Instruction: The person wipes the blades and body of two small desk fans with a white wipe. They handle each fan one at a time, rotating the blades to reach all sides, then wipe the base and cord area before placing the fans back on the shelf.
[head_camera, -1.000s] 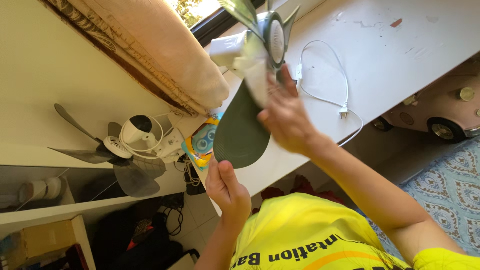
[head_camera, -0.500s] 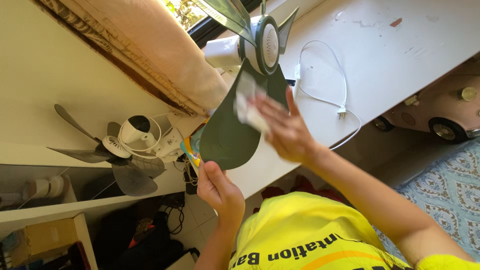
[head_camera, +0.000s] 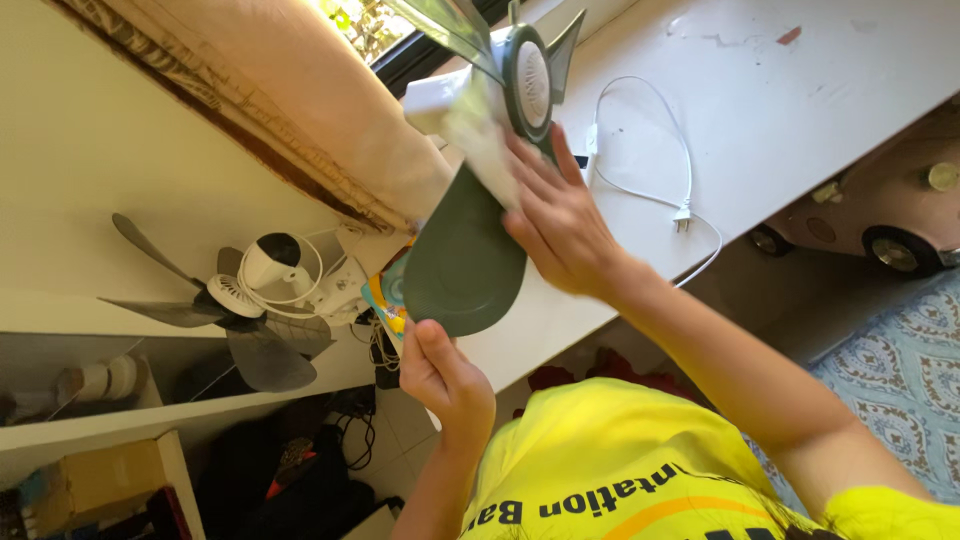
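A fan with a white motor housing and dark green blades (head_camera: 462, 262) lies on a white table top (head_camera: 780, 110). My left hand (head_camera: 447, 377) grips the rounded tip of the lowest blade. My right hand (head_camera: 558, 222) presses a white cloth (head_camera: 482, 140) against that blade near the round hub (head_camera: 528, 82). The cloth is partly hidden under my fingers.
A white power cord with a plug (head_camera: 684, 219) trails across the table. A second fan with grey blades (head_camera: 240, 300) lies at left beside a colourful packet (head_camera: 388, 298). A rolled cream mattress (head_camera: 330, 120) leans above. A pink toy car (head_camera: 890, 215) and patterned rug (head_camera: 900, 370) lie at right.
My right hand has slid the cloth back up the blade from its middle toward the hub. My left hand still holds the blade tip.
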